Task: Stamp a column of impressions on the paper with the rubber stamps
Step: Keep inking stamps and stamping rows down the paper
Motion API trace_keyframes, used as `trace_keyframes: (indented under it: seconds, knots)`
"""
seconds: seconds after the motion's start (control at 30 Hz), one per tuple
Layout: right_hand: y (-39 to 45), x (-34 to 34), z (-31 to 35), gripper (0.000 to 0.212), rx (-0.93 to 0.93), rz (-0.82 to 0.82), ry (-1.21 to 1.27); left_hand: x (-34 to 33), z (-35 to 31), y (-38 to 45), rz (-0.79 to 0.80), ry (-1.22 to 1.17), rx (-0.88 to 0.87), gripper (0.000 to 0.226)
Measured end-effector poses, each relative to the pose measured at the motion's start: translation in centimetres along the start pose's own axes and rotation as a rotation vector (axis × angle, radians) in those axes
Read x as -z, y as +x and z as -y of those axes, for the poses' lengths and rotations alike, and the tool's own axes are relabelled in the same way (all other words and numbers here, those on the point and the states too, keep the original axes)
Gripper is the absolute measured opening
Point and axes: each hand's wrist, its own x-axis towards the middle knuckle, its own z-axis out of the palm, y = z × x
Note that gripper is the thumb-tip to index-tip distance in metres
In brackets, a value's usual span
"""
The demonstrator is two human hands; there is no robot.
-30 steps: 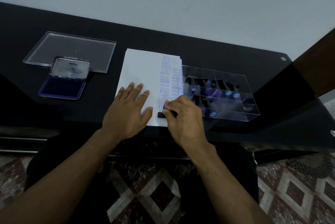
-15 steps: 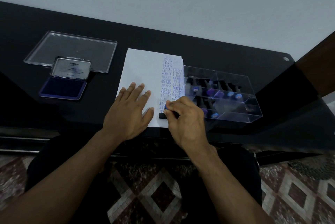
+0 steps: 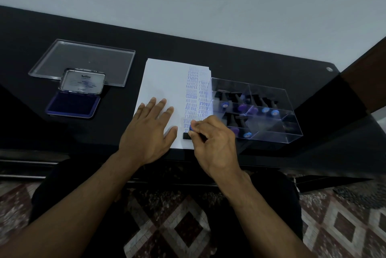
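While left hand (image 3: 149, 132) flattens smooth paper (image 3: 165, 82) | right hand (image 3: 211, 138) pinches (seemingly blocky) stamp (image 3: 186, 136)

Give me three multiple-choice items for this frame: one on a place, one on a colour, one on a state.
1. Where is the ink pad relative to the paper?
A. Left of it
B. Right of it
C. On top of it

2. What colour are the impressions on the paper?
A. Red
B. Blue
C. Green

3. What is the left hand doing?
A. Holding a stamp
B. Lying flat on the paper
C. Closing the ink pad

Answers:
1. A: the open pad lies on the desk to the paper's left.
2. B: the printed words are blue.
3. B: its fingers are spread flat on the sheet, while the right hand grips the stamp.
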Motion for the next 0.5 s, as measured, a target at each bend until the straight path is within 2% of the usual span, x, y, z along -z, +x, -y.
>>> trace_keyframes:
  seconds: [0.5]
  knots:
    - [0.16, 0.16, -0.17, 0.014, -0.007, -0.024, 0.004, 0.09, -0.04, 0.01, 0.004, -0.014, 0.004, 0.070]
